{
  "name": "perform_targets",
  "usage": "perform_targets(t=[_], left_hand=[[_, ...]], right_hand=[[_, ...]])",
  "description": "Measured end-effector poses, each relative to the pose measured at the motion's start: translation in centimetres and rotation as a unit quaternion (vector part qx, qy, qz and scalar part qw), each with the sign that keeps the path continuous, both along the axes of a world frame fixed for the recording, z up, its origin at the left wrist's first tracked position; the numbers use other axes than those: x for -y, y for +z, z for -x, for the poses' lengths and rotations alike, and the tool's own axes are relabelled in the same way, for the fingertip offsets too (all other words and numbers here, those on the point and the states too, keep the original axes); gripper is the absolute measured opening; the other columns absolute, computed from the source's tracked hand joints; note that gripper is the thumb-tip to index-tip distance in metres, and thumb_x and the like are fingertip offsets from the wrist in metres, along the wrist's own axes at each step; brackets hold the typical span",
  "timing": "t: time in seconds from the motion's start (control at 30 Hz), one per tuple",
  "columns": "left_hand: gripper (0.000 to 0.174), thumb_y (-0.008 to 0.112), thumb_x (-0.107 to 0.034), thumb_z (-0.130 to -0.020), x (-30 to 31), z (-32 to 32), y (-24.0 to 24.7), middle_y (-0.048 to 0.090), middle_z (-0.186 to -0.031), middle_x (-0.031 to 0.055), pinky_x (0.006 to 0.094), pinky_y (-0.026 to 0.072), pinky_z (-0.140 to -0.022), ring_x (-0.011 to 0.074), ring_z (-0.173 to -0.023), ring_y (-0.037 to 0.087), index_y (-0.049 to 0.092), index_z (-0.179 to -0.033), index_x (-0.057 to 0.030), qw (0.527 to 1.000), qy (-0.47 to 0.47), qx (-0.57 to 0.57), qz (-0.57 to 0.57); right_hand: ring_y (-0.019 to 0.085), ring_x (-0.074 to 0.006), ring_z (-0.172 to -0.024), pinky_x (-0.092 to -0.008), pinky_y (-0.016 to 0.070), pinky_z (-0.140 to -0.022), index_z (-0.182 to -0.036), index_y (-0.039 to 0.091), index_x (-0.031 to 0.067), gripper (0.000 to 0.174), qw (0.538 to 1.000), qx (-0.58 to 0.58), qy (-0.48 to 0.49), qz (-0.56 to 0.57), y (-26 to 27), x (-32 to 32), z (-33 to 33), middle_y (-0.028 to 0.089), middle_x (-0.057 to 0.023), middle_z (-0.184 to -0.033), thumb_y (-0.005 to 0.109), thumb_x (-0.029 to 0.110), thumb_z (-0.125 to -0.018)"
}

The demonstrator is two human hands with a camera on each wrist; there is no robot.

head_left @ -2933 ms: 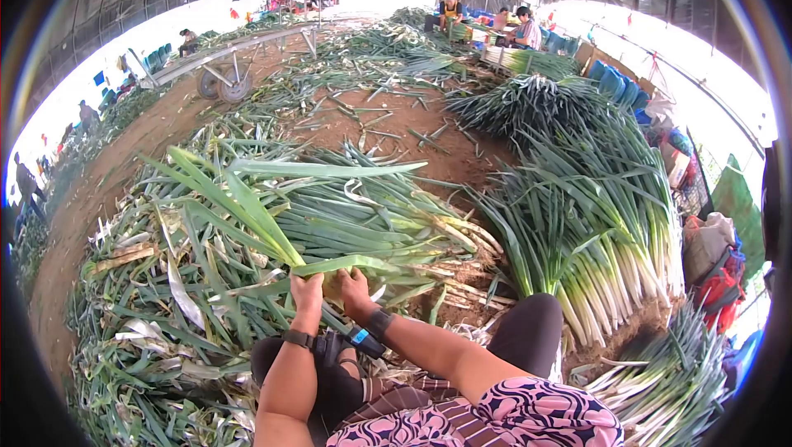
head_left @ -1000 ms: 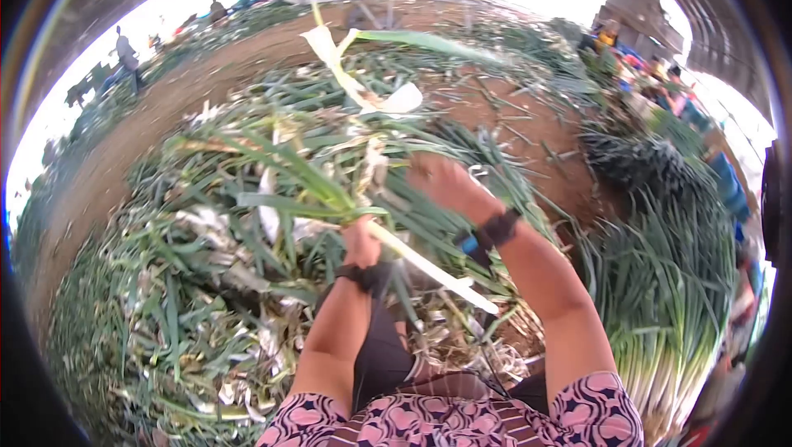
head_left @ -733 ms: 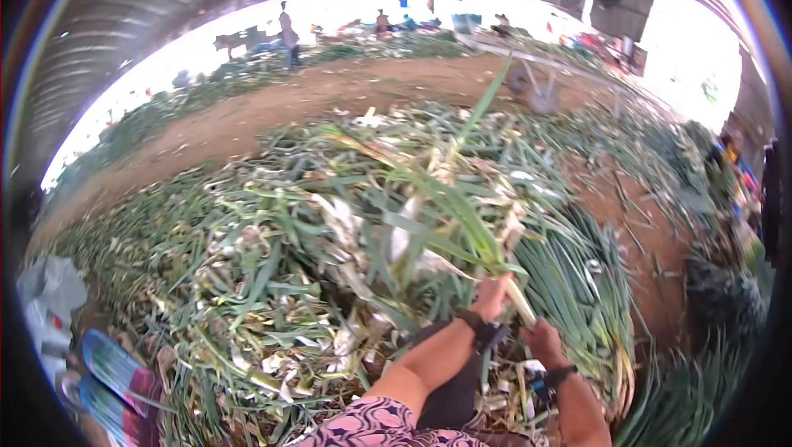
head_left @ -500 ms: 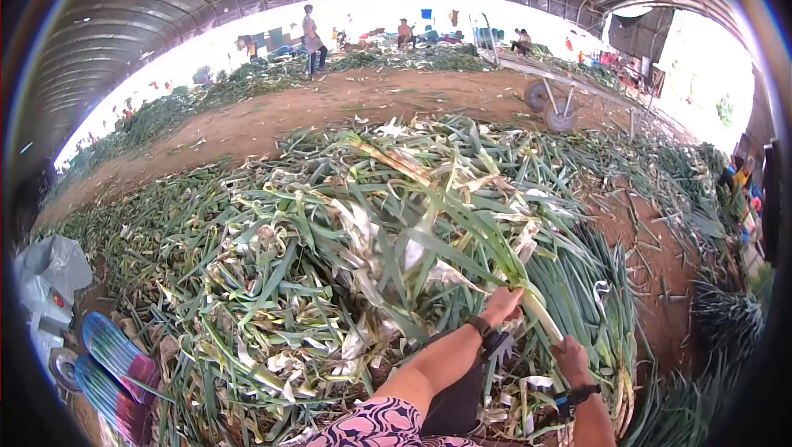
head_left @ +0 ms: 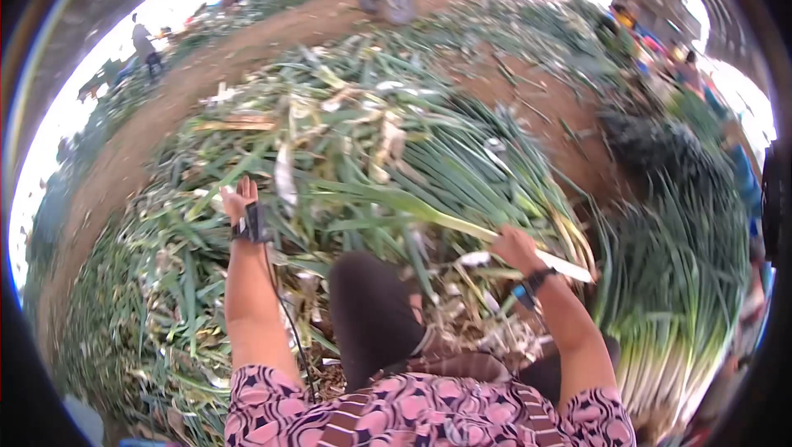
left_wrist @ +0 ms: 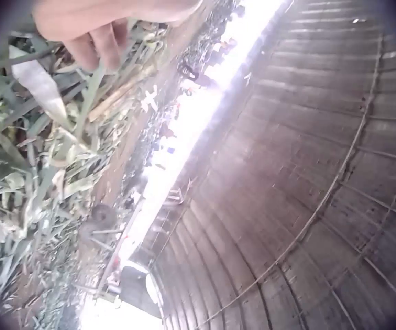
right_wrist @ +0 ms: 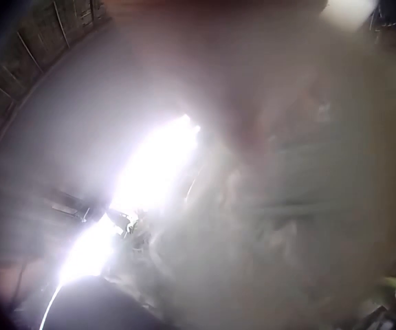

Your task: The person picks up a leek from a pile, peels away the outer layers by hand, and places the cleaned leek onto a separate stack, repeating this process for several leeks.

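My right hand (head_left: 516, 249) grips a long green onion (head_left: 462, 226) by its pale stem. The white root end sticks out to the right past the hand, and the green leaves trail left over the heap. Well to the left, my left hand (head_left: 241, 198) is raised over the leaf litter (head_left: 190, 257) with its fingers extended and holds nothing. In the left wrist view the left hand (left_wrist: 108, 24) shows at the top, above loose leaves. The right wrist view is hazy and blurred, so the right fingers are hidden there.
Untrimmed green onions (head_left: 462, 162) lie in a pile just beyond my right hand. At the right stands a dense row of cleaned green onions (head_left: 676, 282). A wheeled cart (head_left: 400, 3) stands far off on the dirt path (head_left: 107, 191). My knee (head_left: 367, 307) rises between the arms.
My left hand has let go of the green onion and moved away to the left. The right hand still holds it, now lying more sideways. The head view has swung right.
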State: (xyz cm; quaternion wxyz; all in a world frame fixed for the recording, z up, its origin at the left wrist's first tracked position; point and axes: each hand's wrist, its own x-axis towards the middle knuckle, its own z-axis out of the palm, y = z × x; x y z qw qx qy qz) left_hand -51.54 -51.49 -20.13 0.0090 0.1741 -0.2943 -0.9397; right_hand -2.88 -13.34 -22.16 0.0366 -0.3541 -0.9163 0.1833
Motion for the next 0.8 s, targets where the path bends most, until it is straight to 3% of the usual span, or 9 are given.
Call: perform_targets(t=[0.07, 0.13, 0.2, 0.27, 0.33, 0.4, 0.5, 0.7, 0.8], left_hand=[[0.043, 0.040, -0.041, -0.094, -3.0, -2.4, -3.5, 0.062, -0.096, 0.0138, 0.0368, 0.0493, -0.083, 0.0258, -0.085, 0.060, 0.053, -0.103, -0.0010, 0.978, -0.196, 0.069, 0.000], [0.035, 0.040, -0.032, -0.095, -7.9, -10.4, -5.0, 0.061, -0.095, 0.0133, 0.0354, 0.0496, -0.081, 0.0238, -0.084, 0.060, 0.053, -0.103, 0.0000, 0.862, -0.492, -0.113, 0.046], [0.037, 0.042, -0.029, -0.094, -13.5, -17.1, -8.3, 0.062, -0.093, 0.0190, 0.0432, 0.0490, -0.083, 0.0297, -0.086, 0.060, 0.054, -0.102, 0.0043, 0.778, -0.625, 0.048, -0.039], [0.036, 0.049, -0.032, -0.092, -17.3, -25.0, -4.9, 0.059, -0.098, 0.0162, 0.0472, 0.0481, -0.083, 0.0314, -0.088, 0.059, 0.049, -0.110, -0.0011, 0.735, -0.666, 0.125, 0.034], [0.039, 0.054, -0.033, -0.089, -20.5, -28.5, -5.6, 0.058, -0.099, 0.0134, 0.0474, 0.0469, -0.085, 0.0307, -0.097, 0.055, 0.048, -0.110, -0.0018, 0.713, -0.683, 0.140, 0.077], [0.034, 0.053, -0.030, -0.090, -22.6, -31.5, -5.3, 0.060, -0.097, 0.0138, 0.0464, 0.0477, -0.083, 0.0291, -0.094, 0.057, 0.049, -0.108, -0.0014, 0.778, -0.594, 0.183, 0.095], [0.029, 0.053, -0.027, -0.090, -24.0, -31.7, -9.1, 0.061, -0.099, 0.0128, 0.0446, 0.0483, -0.083, 0.0280, -0.094, 0.058, 0.051, -0.106, -0.0016, 0.816, -0.555, 0.159, -0.016], [0.022, 0.055, -0.020, -0.090, -23.2, -32.7, -5.9, 0.061, -0.105, 0.0083, 0.0402, 0.0488, -0.085, 0.0264, -0.098, 0.059, 0.054, -0.106, -0.0048, 0.795, -0.598, 0.083, -0.059], [0.021, 0.051, -0.018, -0.089, -22.2, -33.8, -3.2, 0.061, -0.106, 0.0090, 0.0378, 0.0471, -0.089, 0.0224, -0.100, 0.059, 0.056, -0.104, -0.0039, 0.807, -0.589, 0.013, -0.039]], right_hand=[[0.061, -0.0346, -0.086, -0.0451, 0.0463, -0.072, -0.093, 0.061, 0.0061, 0.040, 1.000, -0.006, 0.016, 0.021, 0.3, 0.6, -0.2, 0.065, -0.0168, -0.089, 0.068, 0.037, -0.068], [0.061, -0.0337, -0.086, -0.0439, 0.0461, -0.074, -0.094, 0.061, 0.0064, 0.040, 0.999, -0.007, 0.013, 0.047, 0.6, 1.0, 0.3, 0.065, -0.0160, -0.090, 0.067, 0.038, -0.069], [0.061, -0.0327, -0.087, -0.0429, 0.0459, -0.075, -0.095, 0.061, 0.0067, 0.041, 0.998, -0.006, 0.020, 0.055, 0.6, 1.8, 0.2, 0.065, -0.0152, -0.092, 0.067, 0.039, -0.070], [0.061, -0.0318, -0.089, -0.0421, 0.0458, -0.075, -0.095, 0.061, 0.0070, 0.041, 0.999, -0.013, 0.033, 0.042, 1.0, 2.4, 0.6, 0.064, -0.0146, -0.094, 0.067, 0.040, -0.071], [0.060, -0.0315, -0.088, -0.0426, 0.0451, -0.074, -0.095, 0.060, 0.0068, 0.039, 0.997, -0.044, 0.050, 0.024, 0.7, 3.2, 0.4, 0.063, -0.0131, -0.093, 0.067, 0.038, -0.073], [0.060, -0.0319, -0.086, -0.0430, 0.0449, -0.073, -0.094, 0.060, 0.0071, 0.037, 0.994, -0.088, 0.060, 0.004, 1.0, 4.4, 0.2, 0.063, -0.0125, -0.090, 0.067, 0.037, -0.073], [0.059, -0.0306, -0.085, -0.0398, 0.0465, -0.074, -0.087, 0.061, 0.0062, 0.021, 0.985, -0.169, 0.045, -0.003, 1.6, 5.4, -0.7, 0.060, -0.0121, -0.087, 0.066, 0.023, -0.076], [0.057, -0.0316, -0.083, -0.0388, 0.0460, -0.072, -0.086, 0.063, 0.0036, 0.014, 0.961, -0.267, 0.024, 0.067, 0.9, 4.6, -2.1, 0.059, -0.0132, -0.084, 0.064, 0.014, -0.078], [0.058, -0.0313, -0.081, -0.0387, 0.0458, -0.070, -0.088, 0.063, 0.0031, 0.016, 0.967, -0.255, 0.022, 0.003, -0.8, 4.1, -2.0, 0.061, -0.0149, -0.087, 0.066, 0.014, -0.076]])
